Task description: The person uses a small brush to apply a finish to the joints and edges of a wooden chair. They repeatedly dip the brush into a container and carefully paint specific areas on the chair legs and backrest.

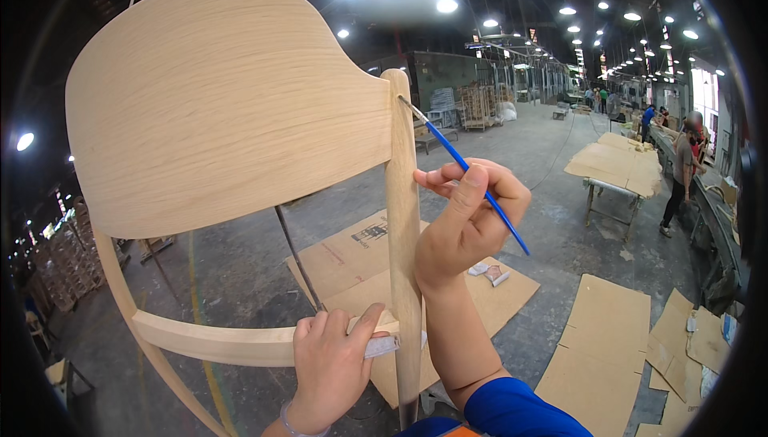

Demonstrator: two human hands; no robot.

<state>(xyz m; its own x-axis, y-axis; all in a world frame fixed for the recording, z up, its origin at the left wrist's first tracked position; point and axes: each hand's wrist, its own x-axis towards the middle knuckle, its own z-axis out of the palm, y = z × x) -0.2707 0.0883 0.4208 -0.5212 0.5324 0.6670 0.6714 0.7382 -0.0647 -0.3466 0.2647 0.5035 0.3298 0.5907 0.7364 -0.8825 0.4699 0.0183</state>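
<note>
A pale wooden chair frame with a broad curved backrest [232,109] rises in front of me. My right hand [472,213] pinches a slim blue-handled paintbrush [458,158]. The brush's tip touches the right upright post [403,197] near its rounded top, beside the backrest's edge. One fingertip of that hand rests against the post. Lower down, my left hand [332,361] is closed over the curved cross rail [216,342], close to where it meets the post. A small folded greyish-white piece [382,346] pokes out from under its thumb; its material is unclear.
Cardboard sheets [596,341] lie on the concrete floor, with crumpled scraps [490,272] on one under the chair. A dark thin rod [298,257] stands behind the rail. To the right are a table with flat panels [616,166] and a person [682,173] at a long bench.
</note>
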